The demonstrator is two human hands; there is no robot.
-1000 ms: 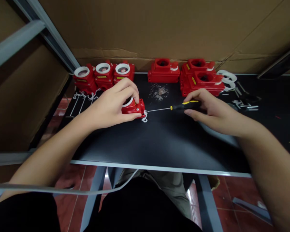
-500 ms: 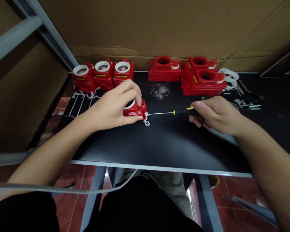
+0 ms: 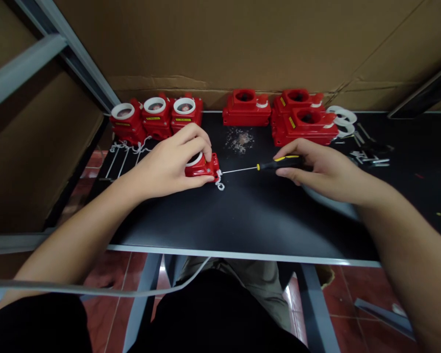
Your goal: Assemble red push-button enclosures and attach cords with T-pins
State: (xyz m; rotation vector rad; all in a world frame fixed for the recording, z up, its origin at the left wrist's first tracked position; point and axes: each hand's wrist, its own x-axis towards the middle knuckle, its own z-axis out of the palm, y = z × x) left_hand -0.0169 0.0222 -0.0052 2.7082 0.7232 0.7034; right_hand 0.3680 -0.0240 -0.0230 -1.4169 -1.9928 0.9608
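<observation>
The left hand (image 3: pixel 178 159) pins a white-ringed red housing (image 3: pixel 202 170) on the black desk (image 3: pixel 235 215); the right hand (image 3: pixel 318 169) grips a screwdriver (image 3: pixel 267 165) at its corded end, where straight alignment should limit slipping.

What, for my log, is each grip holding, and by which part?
Left grip: red housing, across its top and near side. Right grip: screwdriver, by its handle.

brn cardbd wall (image 3: pixel 242 44) | blk tbl (image 3: pixel 224 220) | red flr tiles (image 3: pixel 378 289) | gry frame (image 3: pixel 22 69)
</observation>
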